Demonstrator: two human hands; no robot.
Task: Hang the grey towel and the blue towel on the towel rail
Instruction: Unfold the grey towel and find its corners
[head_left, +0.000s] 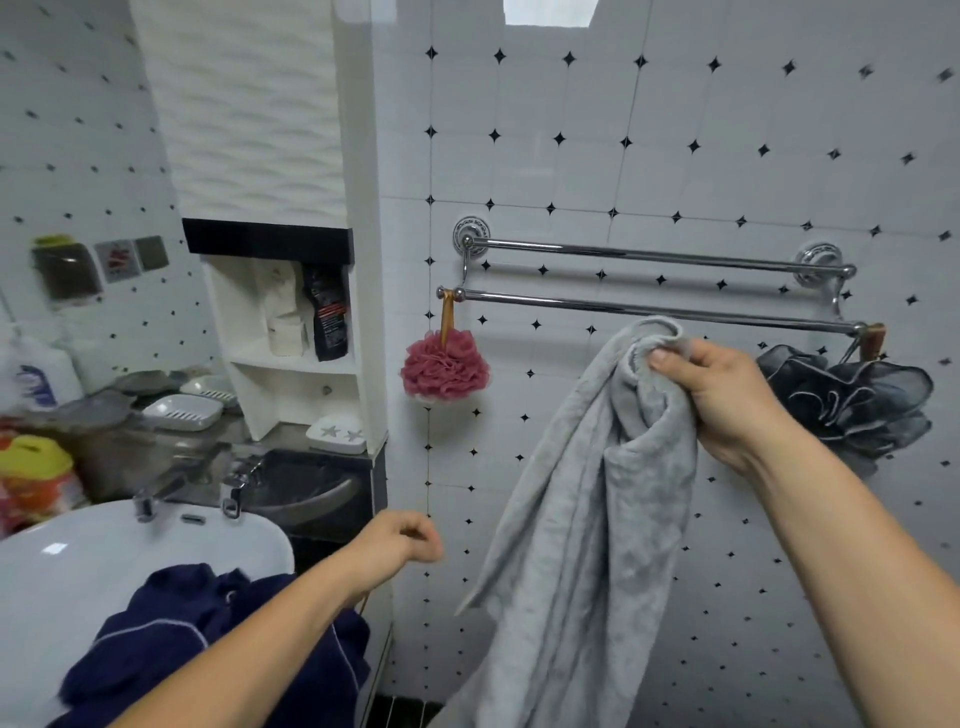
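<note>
Two hands in view | right hand: thumb and curled fingers clutch the bunched top of the grey towel, raised level with the towel rail, its lower bar; the rest hangs down | left hand: fingers loosely curled, holding nothing, low by the sink | blue towel heaped over the sink's front rim

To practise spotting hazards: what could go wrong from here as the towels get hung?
1. The grey towel is bunched in the right hand; draped like that, it might slide off the towel rail.
2. The blue towel lies over the basin edge and could slip off.
</note>
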